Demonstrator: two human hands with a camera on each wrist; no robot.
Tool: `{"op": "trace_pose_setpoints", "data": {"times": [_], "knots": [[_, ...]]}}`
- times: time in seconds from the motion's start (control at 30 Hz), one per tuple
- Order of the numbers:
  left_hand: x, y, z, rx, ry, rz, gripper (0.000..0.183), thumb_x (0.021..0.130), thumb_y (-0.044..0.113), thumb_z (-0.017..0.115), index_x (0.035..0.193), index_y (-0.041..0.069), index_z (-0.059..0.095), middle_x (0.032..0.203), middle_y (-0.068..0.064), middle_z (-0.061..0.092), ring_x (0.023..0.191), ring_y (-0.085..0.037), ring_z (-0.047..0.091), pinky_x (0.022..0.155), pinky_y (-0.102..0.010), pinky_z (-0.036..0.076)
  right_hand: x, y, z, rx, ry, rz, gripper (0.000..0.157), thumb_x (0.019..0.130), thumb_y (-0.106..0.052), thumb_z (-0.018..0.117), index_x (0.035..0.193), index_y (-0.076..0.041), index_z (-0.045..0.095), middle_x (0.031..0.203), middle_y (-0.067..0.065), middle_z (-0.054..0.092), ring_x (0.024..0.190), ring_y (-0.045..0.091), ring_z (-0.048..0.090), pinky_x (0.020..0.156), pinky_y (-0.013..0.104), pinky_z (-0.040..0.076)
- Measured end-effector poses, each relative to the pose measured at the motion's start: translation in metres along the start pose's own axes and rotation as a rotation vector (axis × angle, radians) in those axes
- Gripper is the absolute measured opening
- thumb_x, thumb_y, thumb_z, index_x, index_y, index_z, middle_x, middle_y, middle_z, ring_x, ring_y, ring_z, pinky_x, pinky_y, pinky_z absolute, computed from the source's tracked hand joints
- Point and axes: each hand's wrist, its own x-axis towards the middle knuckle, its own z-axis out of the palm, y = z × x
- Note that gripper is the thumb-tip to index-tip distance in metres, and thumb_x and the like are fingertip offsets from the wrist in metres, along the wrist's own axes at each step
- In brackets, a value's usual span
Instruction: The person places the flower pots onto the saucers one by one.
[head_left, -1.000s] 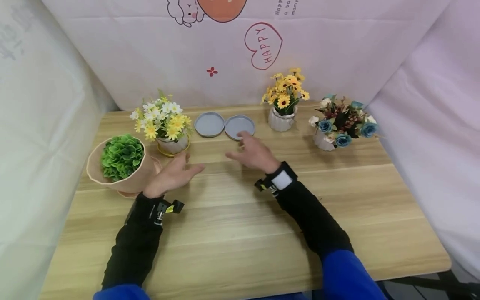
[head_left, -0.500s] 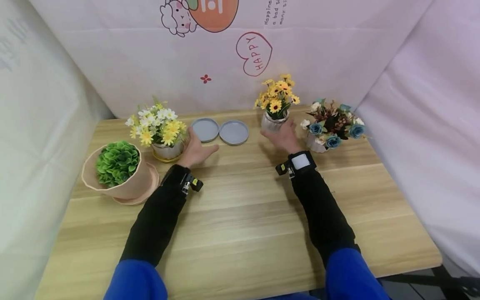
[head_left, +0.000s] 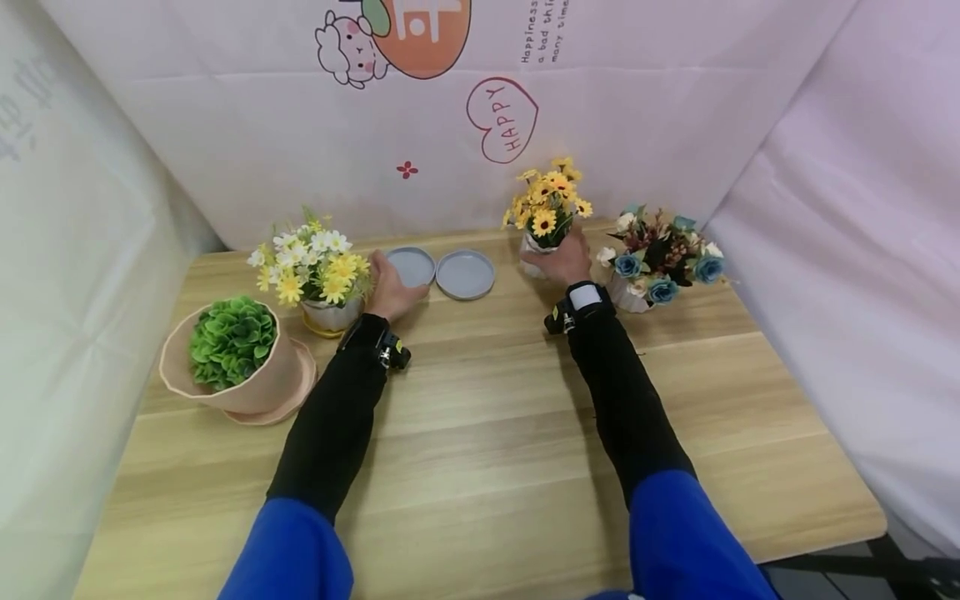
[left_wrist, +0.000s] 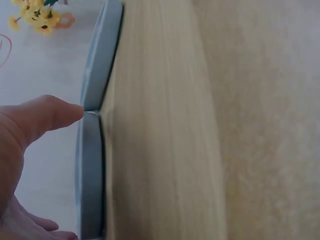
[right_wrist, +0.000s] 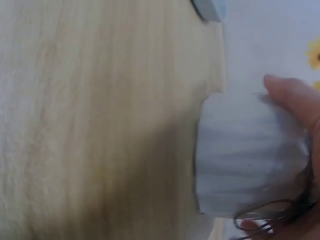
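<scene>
Holding the potted yellow flowers [head_left: 545, 197] at the back of the desk [head_left: 465, 433], the right hand [head_left: 564, 257], in the head view, should steer clear of the blue roses [head_left: 663, 265] just beside it; the left hand [head_left: 396, 293] is at the left saucer [head_left: 417, 265]. The left wrist view shows its thumb and fingers spread wide, contact uncertain. In the right wrist view, fingers straddle the white pot [right_wrist: 245, 155], best kept upright, its loose twine [right_wrist: 280, 201] untangled.
</scene>
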Motion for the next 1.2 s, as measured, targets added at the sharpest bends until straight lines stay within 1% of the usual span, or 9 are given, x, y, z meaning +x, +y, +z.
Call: {"op": "trace_pose_setpoints", "data": {"times": [0.17, 0.43, 0.6, 0.7, 0.83, 0.93, 1.0, 1.1, 1.2], "knots": [[-0.001, -0.001, -0.004, 0.030, -0.004, 0.017, 0.114, 0.093, 0.016, 0.076, 0.164, -0.007, -0.010, 0.172, -0.029, -0.004, 0.163, -0.041, 0.011, 0.136, -0.044, 0.017, 0.007, 0.004, 0.006, 0.104, 0.010, -0.012, 0.118, 0.086, -0.032, 0.088, 0.169, -0.008, 0.008, 0.172, 0.020, 0.029, 0.159, 0.036, 0.033, 0.133, 0.046, 0.028], [-0.002, 0.005, -0.012, 0.043, -0.006, 0.025, 0.106, 0.098, 0.018, 0.075, 0.165, -0.008, -0.003, 0.172, -0.031, 0.003, 0.161, -0.044, 0.012, 0.136, -0.049, 0.018, 0.004, -0.003, 0.007, 0.125, 0.008, -0.018, 0.113, 0.086, -0.029, 0.088, 0.167, -0.007, 0.012, 0.169, 0.020, 0.034, 0.156, 0.036, 0.037, 0.131, 0.046, 0.031], [0.006, -0.006, -0.011, 0.017, -0.048, -0.001, 0.114, 0.096, 0.029, 0.079, 0.167, -0.002, -0.004, 0.175, -0.026, 0.000, 0.163, -0.039, 0.011, 0.135, -0.050, 0.020, 0.004, -0.003, 0.008, 0.111, 0.010, -0.027, 0.107, 0.086, -0.029, 0.087, 0.164, -0.007, 0.018, 0.166, 0.020, 0.036, 0.154, 0.035, 0.040, 0.130, 0.046, 0.033], [0.040, -0.054, 0.004, 0.026, -0.033, 0.058, 0.124, 0.091, 0.052, 0.079, 0.169, 0.009, -0.006, 0.177, -0.019, -0.004, 0.165, -0.033, 0.009, 0.134, -0.041, 0.022, 0.005, -0.001, 0.008, 0.106, 0.004, -0.020, 0.108, 0.086, -0.030, 0.088, 0.164, -0.007, 0.017, 0.166, 0.020, 0.035, 0.155, 0.035, 0.039, 0.131, 0.046, 0.032], [0.053, -0.072, 0.010, 0.080, -0.031, 0.060, 0.123, 0.091, 0.058, 0.076, 0.170, 0.016, -0.009, 0.177, -0.015, -0.007, 0.164, -0.033, 0.012, 0.134, -0.039, 0.024, 0.007, 0.002, 0.007, 0.124, -0.010, 0.002, 0.113, 0.086, -0.031, 0.088, 0.166, -0.007, 0.011, 0.170, 0.020, 0.032, 0.158, 0.035, 0.035, 0.132, 0.045, 0.029], [0.018, -0.028, -0.001, 0.106, -0.060, -0.006, 0.111, 0.099, 0.037, 0.075, 0.169, 0.006, -0.005, 0.175, -0.022, -0.001, 0.161, -0.042, 0.018, 0.133, -0.051, 0.026, 0.009, 0.004, 0.006, 0.132, -0.018, 0.021, 0.115, 0.087, -0.031, 0.088, 0.167, -0.008, 0.008, 0.171, 0.020, 0.030, 0.159, 0.034, 0.033, 0.133, 0.044, 0.028], [0.001, -0.010, -0.004, 0.121, -0.061, -0.012, 0.103, 0.100, 0.028, 0.074, 0.167, -0.001, 0.000, 0.172, -0.028, 0.004, 0.158, -0.048, 0.023, 0.132, -0.055, 0.028, 0.010, 0.005, 0.006, 0.130, -0.019, 0.029, 0.115, 0.086, -0.032, 0.088, 0.167, -0.008, 0.009, 0.171, 0.020, 0.030, 0.159, 0.035, 0.033, 0.133, 0.044, 0.028], [-0.012, 0.000, -0.005, 0.151, -0.067, -0.036, 0.102, 0.102, 0.027, 0.072, 0.167, -0.002, -0.001, 0.173, -0.028, 0.004, 0.158, -0.048, 0.024, 0.132, -0.055, 0.027, 0.012, 0.006, 0.006, 0.121, -0.023, 0.037, 0.116, 0.086, -0.033, 0.088, 0.166, -0.008, 0.009, 0.171, 0.020, 0.030, 0.158, 0.035, 0.033, 0.133, 0.044, 0.029], [-0.018, -0.001, -0.004, 0.166, -0.066, -0.034, 0.103, 0.101, 0.028, 0.073, 0.167, -0.002, 0.000, 0.173, -0.028, 0.008, 0.157, -0.047, 0.026, 0.132, -0.054, 0.027, 0.013, 0.007, 0.005, 0.116, -0.026, 0.033, 0.116, 0.086, -0.032, 0.088, 0.167, -0.009, 0.008, 0.172, 0.020, 0.029, 0.159, 0.035, 0.033, 0.133, 0.044, 0.028]]}}
